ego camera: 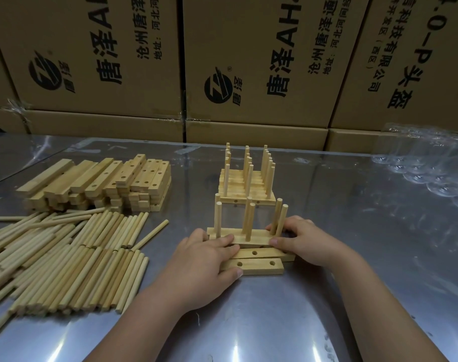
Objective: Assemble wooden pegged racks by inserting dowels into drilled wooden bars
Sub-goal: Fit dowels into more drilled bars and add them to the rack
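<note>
Currently in hand: pegged bar [251, 237], lower centre of frame, long axis left-to-right, pegs [218, 220] upright.
Right hand [301, 240]: fingers curled round the bar's right end.
Left hand [204, 259]: flat fingers pressing its left end, clasping nothing.
Empty drilled bars [259, 266]: two, parallel, just below; left thumb touching the lower one.
Supply: loose dowels [65, 262] lower left; bar stack [105, 181] upper left of the surface [353, 257].
Finished racks [246, 178]: just above, centre.

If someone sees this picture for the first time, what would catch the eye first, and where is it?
First, the pegged bar at the centre front, its dowels upright, with the left grip resting on one end and the right grip holding the other. Behind it stands a stack of finished racks, and to the left lie a heap of loose dowels and a pile of drilled bars.
</note>
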